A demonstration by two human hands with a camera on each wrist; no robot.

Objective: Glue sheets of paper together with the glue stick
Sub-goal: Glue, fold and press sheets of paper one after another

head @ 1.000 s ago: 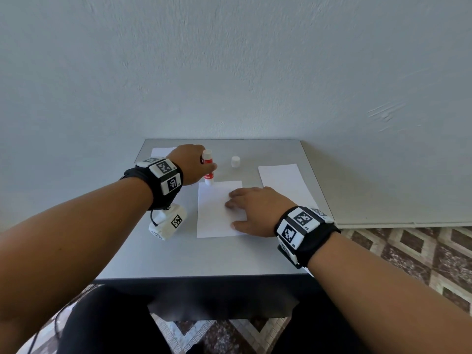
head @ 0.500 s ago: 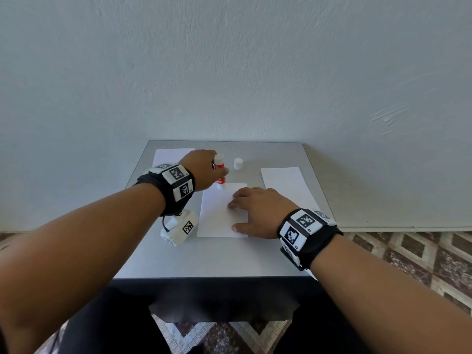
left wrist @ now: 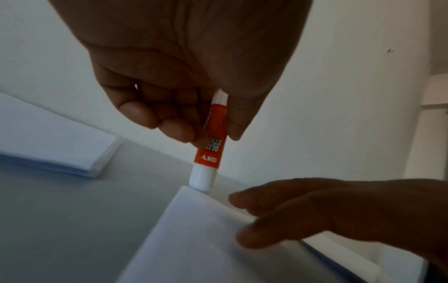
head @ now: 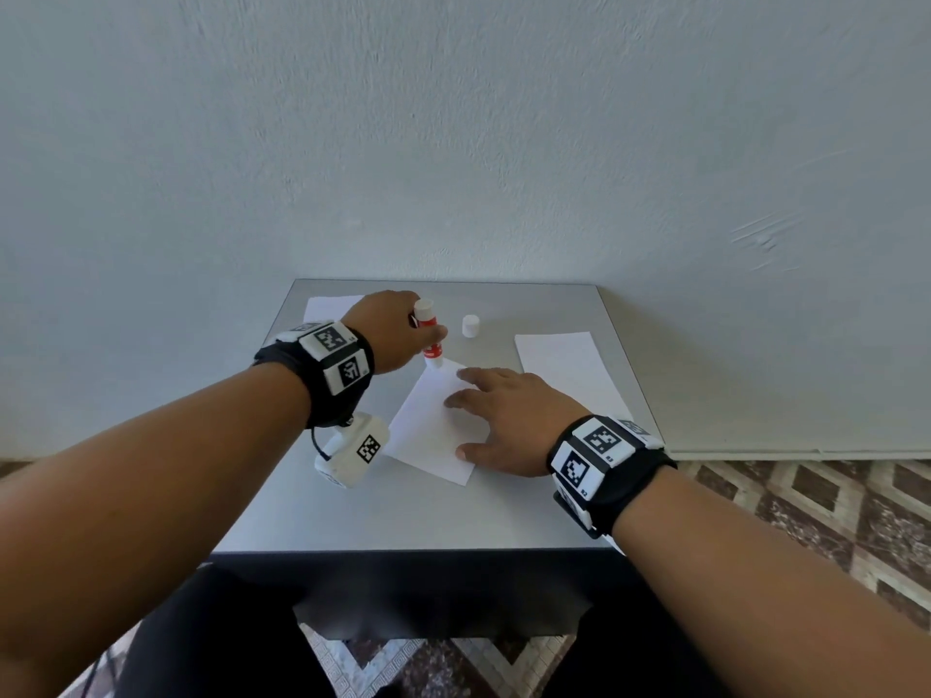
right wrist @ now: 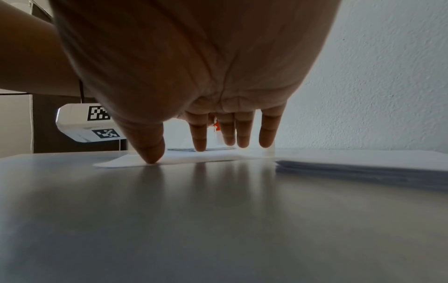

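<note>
The left hand [left wrist: 184, 80] has its fingers and thumb curled round the glue stick [left wrist: 210, 145], held upright with the white tip down at the far corner of the sheet of paper [head: 433, 425]; whether the tip touches the paper or sits just past its edge is hard to make out. The fingers hide the upper half of the stick from the wrist view, and the label reads upside down there. From the right wrist view only a sliver of orange shows between the fingers.

The right hand [head: 509, 420] lies flat with fingers spread and straight, its fingertips [right wrist: 151, 157] pressing the sheet down on the surface [head: 403, 506]. The palm covers the sheet's right edge.

The sheet lies skewed, one corner pointing away, thin and matt white on the smooth, faintly glossy grey surface. The small white round cap [head: 470, 325] stands apart, just beyond the stick. A stack of paper [head: 564, 365] lies near the right edge, its near end hidden behind the right wrist; another stack [head: 327, 307] sits at the far left corner, partly hidden by the left hand. Bare room lies along the near edge. A rough plastered wall [head: 453, 143] backs the far edge.
</note>
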